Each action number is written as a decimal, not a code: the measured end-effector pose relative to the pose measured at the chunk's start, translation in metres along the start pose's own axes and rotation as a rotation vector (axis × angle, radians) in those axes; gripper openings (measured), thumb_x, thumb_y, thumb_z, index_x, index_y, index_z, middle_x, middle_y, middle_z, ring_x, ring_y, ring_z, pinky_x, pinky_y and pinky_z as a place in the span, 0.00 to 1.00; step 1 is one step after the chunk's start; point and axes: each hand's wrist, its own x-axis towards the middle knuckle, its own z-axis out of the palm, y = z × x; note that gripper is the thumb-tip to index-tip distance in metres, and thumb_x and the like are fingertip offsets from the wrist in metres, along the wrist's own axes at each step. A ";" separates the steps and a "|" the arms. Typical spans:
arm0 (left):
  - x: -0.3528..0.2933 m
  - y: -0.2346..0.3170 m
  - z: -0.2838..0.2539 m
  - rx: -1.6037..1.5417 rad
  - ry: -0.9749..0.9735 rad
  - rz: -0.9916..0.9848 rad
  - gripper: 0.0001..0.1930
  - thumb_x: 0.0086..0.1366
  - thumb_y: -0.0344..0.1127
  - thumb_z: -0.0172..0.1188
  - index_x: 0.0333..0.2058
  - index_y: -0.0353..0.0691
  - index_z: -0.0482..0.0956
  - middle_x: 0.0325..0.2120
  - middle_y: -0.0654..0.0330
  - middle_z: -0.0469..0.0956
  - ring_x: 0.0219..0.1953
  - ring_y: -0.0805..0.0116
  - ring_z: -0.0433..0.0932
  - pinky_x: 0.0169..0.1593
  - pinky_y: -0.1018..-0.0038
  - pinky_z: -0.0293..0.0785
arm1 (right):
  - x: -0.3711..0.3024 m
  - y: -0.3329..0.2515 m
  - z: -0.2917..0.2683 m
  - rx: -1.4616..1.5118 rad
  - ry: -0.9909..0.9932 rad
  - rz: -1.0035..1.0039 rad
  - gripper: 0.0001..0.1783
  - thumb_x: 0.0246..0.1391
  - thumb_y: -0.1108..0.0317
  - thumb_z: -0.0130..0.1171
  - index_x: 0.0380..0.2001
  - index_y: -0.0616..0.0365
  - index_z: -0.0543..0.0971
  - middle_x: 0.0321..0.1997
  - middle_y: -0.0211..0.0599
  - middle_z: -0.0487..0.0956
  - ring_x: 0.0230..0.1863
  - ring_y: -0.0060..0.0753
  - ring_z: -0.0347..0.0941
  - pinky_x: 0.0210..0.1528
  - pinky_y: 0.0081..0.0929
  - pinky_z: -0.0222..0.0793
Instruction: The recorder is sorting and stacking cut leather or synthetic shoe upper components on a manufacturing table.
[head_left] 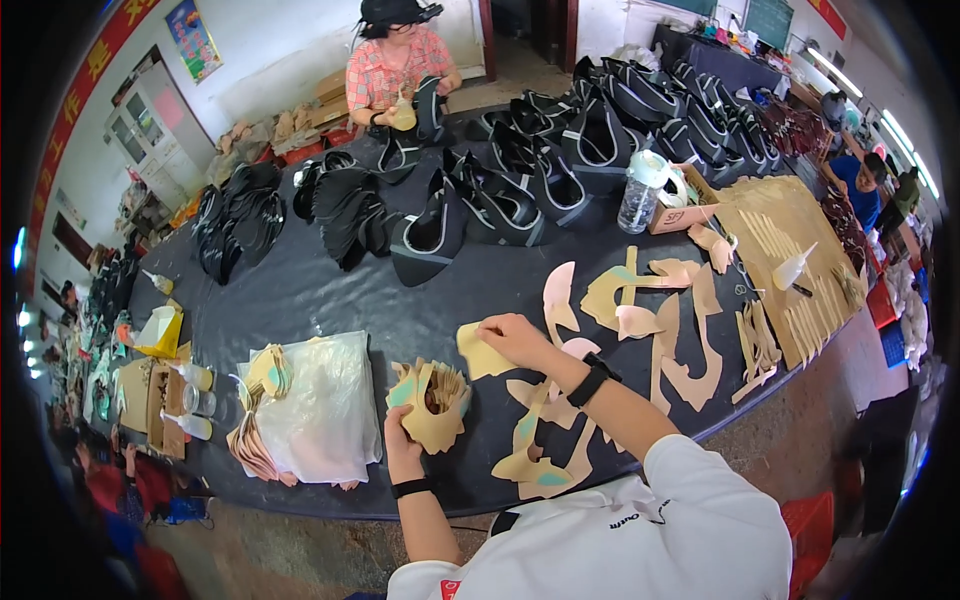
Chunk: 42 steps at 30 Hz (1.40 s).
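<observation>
1. Left hand [403, 428] closed around a fanned stack of tan cutouts [432, 400], close to the near edge of the dark surface [330, 290].
2. Right hand [512, 338] pinching a single tan piece [480, 355], flat on the surface just right of the stack.
3. Plastic bag [320, 400] to the left; open dark room beyond, before the black shoe uppers [480, 200].

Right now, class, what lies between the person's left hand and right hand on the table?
In the head view, only bare black tabletop separates the left hand, gripping a stack of tan cut-outs, from the right hand.
</observation>
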 end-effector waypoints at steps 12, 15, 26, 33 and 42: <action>-0.038 0.019 -0.019 0.796 0.376 0.449 0.24 0.57 0.30 0.59 0.52 0.28 0.64 0.39 0.53 0.75 0.39 0.62 0.76 0.45 0.70 0.71 | -0.002 -0.018 0.066 0.289 -0.304 0.007 0.22 0.53 0.67 0.54 0.50 0.67 0.69 0.18 0.31 0.71 0.19 0.18 0.64 0.24 0.23 0.61; -0.063 0.020 0.008 0.869 0.406 0.547 0.23 0.60 0.33 0.58 0.52 0.31 0.64 0.38 0.55 0.76 0.39 0.64 0.76 0.47 0.70 0.70 | -0.006 -0.024 0.082 0.587 -0.498 0.009 0.24 0.54 0.66 0.56 0.52 0.66 0.68 0.17 0.27 0.68 0.20 0.13 0.60 0.22 0.20 0.58; -0.065 -0.012 -0.019 0.515 0.040 0.303 0.23 0.60 0.22 0.51 0.54 0.40 0.59 0.36 0.58 0.77 0.32 0.72 0.79 0.30 0.78 0.76 | -0.001 0.008 0.082 -0.249 -0.873 0.026 0.25 0.38 0.55 0.67 0.35 0.63 0.74 0.25 0.38 0.78 0.25 0.32 0.75 0.30 0.28 0.70; -0.056 -0.016 -0.031 1.337 0.447 0.342 0.28 0.55 0.29 0.61 0.51 0.31 0.56 0.37 0.47 0.76 0.31 0.59 0.80 0.35 0.70 0.75 | -0.001 0.013 0.093 -0.340 -0.389 0.106 0.25 0.40 0.60 0.65 0.43 0.57 0.74 0.34 0.38 0.78 0.39 0.38 0.75 0.42 0.34 0.68; -0.188 0.055 0.130 0.568 -0.276 0.814 0.13 0.64 0.35 0.51 0.41 0.30 0.70 0.34 0.51 0.76 0.37 0.58 0.77 0.46 0.67 0.71 | -0.058 -0.032 0.067 -0.301 -0.257 -0.145 0.22 0.49 0.56 0.58 0.46 0.53 0.72 0.41 0.40 0.75 0.46 0.44 0.70 0.47 0.39 0.63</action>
